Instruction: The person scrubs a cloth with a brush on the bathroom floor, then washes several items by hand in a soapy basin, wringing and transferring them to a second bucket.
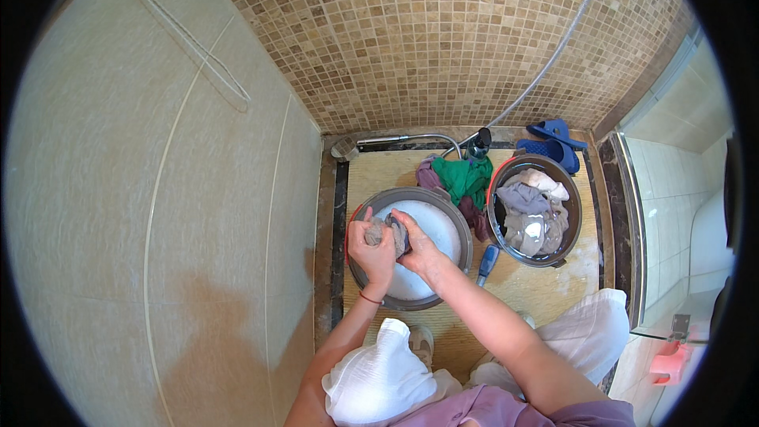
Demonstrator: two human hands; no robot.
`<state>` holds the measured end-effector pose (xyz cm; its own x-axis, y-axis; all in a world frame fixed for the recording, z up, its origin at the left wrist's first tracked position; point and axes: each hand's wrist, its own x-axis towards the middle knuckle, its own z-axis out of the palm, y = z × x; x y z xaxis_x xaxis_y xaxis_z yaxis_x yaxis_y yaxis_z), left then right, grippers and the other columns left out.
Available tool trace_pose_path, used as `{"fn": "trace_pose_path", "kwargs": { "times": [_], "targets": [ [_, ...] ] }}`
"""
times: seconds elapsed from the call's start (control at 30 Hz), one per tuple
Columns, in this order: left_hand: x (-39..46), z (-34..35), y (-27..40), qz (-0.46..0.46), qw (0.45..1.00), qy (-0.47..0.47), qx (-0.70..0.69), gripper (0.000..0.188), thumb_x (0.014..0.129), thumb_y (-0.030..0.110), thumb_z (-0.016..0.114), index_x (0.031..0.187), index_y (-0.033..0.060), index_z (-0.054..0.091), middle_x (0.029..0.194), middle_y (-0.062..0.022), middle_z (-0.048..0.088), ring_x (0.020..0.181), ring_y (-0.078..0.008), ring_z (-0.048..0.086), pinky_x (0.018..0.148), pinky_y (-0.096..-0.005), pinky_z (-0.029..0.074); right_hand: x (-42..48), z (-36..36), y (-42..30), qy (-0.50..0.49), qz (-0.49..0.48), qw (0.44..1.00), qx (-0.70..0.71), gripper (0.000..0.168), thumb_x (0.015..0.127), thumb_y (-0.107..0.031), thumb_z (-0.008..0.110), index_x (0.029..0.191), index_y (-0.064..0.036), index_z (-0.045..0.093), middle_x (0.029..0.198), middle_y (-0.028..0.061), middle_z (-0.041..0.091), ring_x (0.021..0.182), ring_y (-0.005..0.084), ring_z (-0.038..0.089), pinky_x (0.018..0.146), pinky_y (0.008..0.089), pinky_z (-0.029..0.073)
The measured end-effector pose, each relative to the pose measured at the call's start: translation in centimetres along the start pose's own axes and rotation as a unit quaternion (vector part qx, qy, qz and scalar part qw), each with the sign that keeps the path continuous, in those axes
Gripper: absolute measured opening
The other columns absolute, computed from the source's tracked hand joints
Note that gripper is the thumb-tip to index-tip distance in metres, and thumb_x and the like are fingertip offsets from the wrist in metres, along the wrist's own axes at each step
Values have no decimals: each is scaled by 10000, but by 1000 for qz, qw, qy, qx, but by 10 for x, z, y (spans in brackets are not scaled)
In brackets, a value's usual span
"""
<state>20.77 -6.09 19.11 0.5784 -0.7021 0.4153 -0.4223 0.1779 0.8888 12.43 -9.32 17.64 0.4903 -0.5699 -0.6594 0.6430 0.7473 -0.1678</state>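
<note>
Bunched grey cloth point(385, 236) is gripped between both hands above a round grey-brown basin point(466, 231). My left hand point(373, 249) is closed around its left side, a red cord on the wrist. From the right, my right hand point(418, 244) presses against the cloth, with a darker blue-grey part of it by the palm. White suds point(433, 219) cover the water in the basin below. What lies beneath the foam is hidden.
Right of the basin stands a bucket point(578, 213) holding wet grey and white clothes point(531, 204) in water. Green cloth point(465, 178) and purple cloth lie between, near a dark-topped pump bottle point(479, 145). A blue-handled brush point(488, 261), blue slippers point(551, 151) and a shower head point(345, 148) rest around.
</note>
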Motion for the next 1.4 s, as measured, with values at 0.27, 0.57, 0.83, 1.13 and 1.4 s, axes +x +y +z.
{"fn": "trace_pose_path", "kwargs": {
  "times": [0.27,0.57,0.83,1.13,1.4],
  "targets": [
    [-5,-6,18,159,978,-113,72,261,639,-33,678,638,26,424,757,-145,569,970,-368,688,665,-375,540,13,-19,-18,-60,101,990,-84,232,898,-311,649,1008,-107,631,948,67,671,843,199,658,774,382,565],
    [-28,-9,24,261,942,-200,66,268,600,-3,718,621,34,454,1037,-196,691,756,-287,679,624,-338,534,44,-60,-34,-243,207,914,-251,183,951,-249,548,925,-94,642,878,32,667,752,130,637,648,328,555],
    [-52,0,28,340,900,-273,21,283,609,-36,713,591,50,444,865,-139,667,935,-289,695,738,-384,559,24,-27,-51,-154,264,744,-594,163,864,-207,589,825,-66,661,805,29,641,721,126,577,630,358,476],
    [-33,10,44,367,855,-367,-13,272,725,66,775,836,42,528,987,-153,618,1143,-381,595,872,-472,504,-9,3,-136,-188,80,630,-749,347,822,-393,729,921,-67,660,839,13,614,751,115,529,608,301,438],
    [-51,5,13,247,855,-434,140,308,792,87,694,1085,101,602,1162,-85,562,1328,-380,431,1077,-610,291,-63,-19,-287,-138,118,331,-926,371,696,-376,823,838,-58,694,768,42,659,749,167,591,678,346,479]
  ]
}}
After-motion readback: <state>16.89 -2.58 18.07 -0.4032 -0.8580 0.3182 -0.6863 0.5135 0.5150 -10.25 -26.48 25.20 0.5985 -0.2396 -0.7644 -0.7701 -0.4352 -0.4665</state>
